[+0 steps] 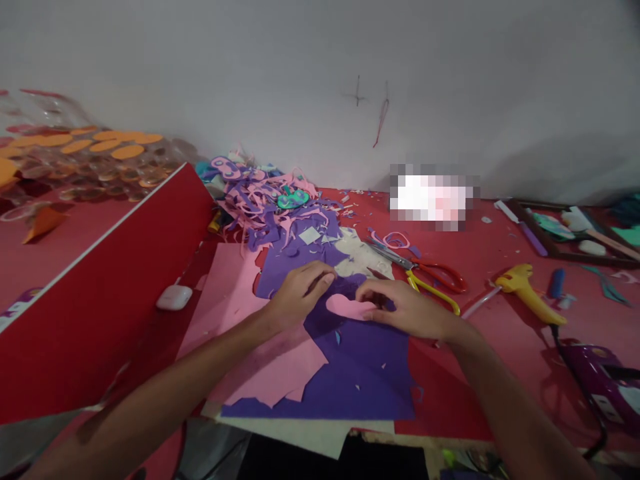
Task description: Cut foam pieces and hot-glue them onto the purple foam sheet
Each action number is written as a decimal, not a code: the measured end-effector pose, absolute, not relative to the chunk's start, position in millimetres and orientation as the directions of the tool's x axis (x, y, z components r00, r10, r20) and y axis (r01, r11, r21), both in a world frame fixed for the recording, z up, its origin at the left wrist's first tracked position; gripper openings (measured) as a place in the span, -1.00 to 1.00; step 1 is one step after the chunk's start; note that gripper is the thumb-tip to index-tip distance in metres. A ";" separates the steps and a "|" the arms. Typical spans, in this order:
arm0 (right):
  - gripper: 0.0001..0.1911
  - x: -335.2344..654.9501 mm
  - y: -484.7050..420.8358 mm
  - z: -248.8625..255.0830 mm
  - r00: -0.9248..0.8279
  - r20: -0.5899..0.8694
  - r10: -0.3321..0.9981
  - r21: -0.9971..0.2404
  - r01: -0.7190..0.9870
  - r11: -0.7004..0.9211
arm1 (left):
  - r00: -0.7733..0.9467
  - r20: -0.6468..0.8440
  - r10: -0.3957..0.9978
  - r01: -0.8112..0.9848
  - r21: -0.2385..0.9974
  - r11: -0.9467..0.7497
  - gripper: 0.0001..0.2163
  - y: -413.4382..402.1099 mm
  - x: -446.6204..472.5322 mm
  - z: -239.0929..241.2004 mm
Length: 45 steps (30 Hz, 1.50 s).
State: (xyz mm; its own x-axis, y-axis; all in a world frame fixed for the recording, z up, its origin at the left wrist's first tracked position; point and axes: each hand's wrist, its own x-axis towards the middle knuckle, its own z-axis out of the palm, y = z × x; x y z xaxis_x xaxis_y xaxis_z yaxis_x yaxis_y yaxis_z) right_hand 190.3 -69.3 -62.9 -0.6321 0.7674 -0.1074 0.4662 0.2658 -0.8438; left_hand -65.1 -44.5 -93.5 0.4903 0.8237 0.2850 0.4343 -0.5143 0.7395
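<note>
My right hand (400, 307) pinches a small pink foam cutout (346, 307) with a wavy, rounded edge, held just above a purple foam sheet (365, 373). To its left, my left hand (304, 293) has its fingers curled and the thumb close to the index fingertip; whatever may be between them is too small or hidden to make out. Under my left forearm lies a pink foam sheet (270, 353) with ragged cut edges, partly over the purple one. Scissors (400, 257) with red and yellow handles rest beyond my right hand.
A heap of foam scraps (270, 200) sits against the wall. At right are a yellow glue gun (533, 293), a purple device (603, 383) and a dark tray (575, 233). A red upright panel (125, 280) and white earbud case (174, 297) stand left.
</note>
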 end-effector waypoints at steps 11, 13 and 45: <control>-0.80 186.3 -63.6 -77.1 -0.368 0.123 0.922 -0.922 0.300 0.243 | 0.529 0.392 0.753 0.360 0.700 -0.617 -0.82 -53.9 -60.6 -93.8; -0.82 184.1 -62.2 -81.7 -0.273 0.182 0.945 -0.935 0.248 0.252 | 0.504 0.354 0.788 0.392 0.719 -0.574 -0.81 -53.6 -59.9 -94.1; -0.75 190.0 -52.3 -93.5 0.182 0.091 0.979 -0.996 0.031 0.087 | 0.457 0.168 0.873 0.438 0.812 -0.385 -0.87 -29.6 -65.9 -103.9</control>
State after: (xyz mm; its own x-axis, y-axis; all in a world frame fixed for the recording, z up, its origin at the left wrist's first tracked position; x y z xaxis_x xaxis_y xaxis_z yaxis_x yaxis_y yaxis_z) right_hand 190.0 -52.3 -93.5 0.1815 0.9792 0.0911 0.0310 0.0869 -0.9957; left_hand -65.9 -29.6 -103.9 0.4573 0.8734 0.1676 0.4383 -0.3853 0.8121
